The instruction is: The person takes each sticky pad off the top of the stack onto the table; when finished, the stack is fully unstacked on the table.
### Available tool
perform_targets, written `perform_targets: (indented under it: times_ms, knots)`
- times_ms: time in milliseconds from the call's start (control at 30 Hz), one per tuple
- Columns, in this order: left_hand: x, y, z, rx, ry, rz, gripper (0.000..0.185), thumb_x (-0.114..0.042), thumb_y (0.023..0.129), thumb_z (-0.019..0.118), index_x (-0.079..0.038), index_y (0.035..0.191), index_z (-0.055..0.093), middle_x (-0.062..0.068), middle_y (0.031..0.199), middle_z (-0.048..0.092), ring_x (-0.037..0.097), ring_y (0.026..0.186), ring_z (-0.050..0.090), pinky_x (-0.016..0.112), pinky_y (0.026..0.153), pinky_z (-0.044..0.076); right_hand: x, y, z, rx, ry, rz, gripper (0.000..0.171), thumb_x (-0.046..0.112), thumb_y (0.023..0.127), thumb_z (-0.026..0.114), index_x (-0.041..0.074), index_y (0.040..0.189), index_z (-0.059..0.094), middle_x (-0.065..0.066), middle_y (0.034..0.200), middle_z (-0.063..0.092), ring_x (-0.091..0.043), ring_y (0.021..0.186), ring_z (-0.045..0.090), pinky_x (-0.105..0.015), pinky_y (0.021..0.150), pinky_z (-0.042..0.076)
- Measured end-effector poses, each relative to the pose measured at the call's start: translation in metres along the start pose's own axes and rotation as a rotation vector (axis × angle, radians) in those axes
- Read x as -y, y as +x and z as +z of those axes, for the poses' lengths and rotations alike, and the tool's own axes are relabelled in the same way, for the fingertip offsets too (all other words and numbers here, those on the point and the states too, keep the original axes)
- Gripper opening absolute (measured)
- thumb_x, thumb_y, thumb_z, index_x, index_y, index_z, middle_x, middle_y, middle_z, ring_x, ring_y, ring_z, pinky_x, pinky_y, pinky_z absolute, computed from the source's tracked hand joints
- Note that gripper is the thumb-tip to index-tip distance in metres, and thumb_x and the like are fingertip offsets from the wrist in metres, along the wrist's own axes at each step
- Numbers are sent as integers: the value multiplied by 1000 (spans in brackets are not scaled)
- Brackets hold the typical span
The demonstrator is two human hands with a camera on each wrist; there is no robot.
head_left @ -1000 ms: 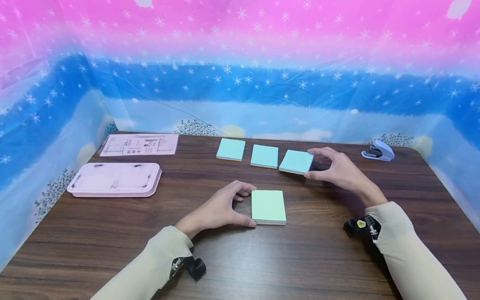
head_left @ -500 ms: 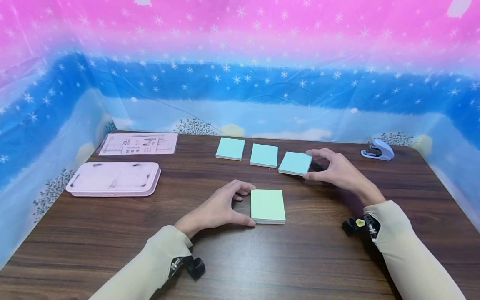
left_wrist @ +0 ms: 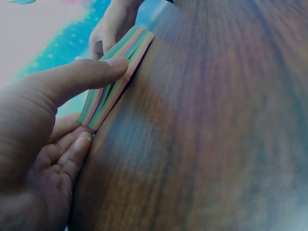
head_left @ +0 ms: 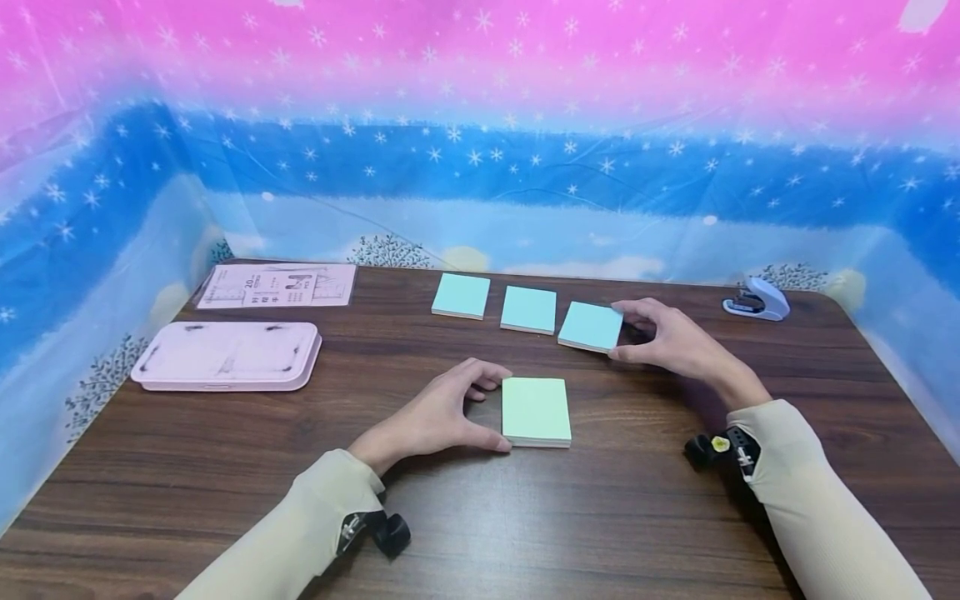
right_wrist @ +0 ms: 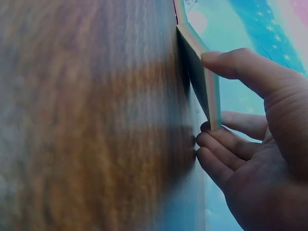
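Little has moved: the right hand (head_left: 671, 342) still pinches the third blue pad (head_left: 591, 326) on the desk (head_left: 645, 517); the left hand (head_left: 435, 414) holds the green pad (head_left: 536, 411). Loose sheets could fan apart.

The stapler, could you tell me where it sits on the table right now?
In the head view the stapler sits at the table's far right corner, beyond the right hand.
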State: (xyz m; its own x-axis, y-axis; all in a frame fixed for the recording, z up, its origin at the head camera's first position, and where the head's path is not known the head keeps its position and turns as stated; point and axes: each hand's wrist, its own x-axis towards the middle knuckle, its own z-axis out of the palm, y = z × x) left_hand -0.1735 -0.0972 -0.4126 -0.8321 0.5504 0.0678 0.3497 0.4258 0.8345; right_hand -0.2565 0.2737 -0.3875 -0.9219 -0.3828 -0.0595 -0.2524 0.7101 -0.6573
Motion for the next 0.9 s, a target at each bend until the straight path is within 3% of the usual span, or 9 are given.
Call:
perform_targets:
  times_ms: [400, 900]
  knots:
    - [1, 0, 0, -1, 1, 2, 80, -27, 73, 98, -12, 142, 60, -1, 134, 60, 18, 123, 58, 34, 108, 50, -1, 2, 3, 27, -49, -35, 82, 23, 95, 81, 4, 163, 39, -25, 159, 40, -46, 145, 41, -66, 117, 35]
    - [-1, -1, 0, -2, 0, 5, 80, -26, 73, 98, -11, 143, 60, 0, 134, 60, 18, 123, 58, 34, 108, 50, -2, 5, 4, 21, -89, -66, 74, 17, 96, 79, 2, 160, 44, -24, 158, 41, -42, 136, 45, -65, 111, 39]
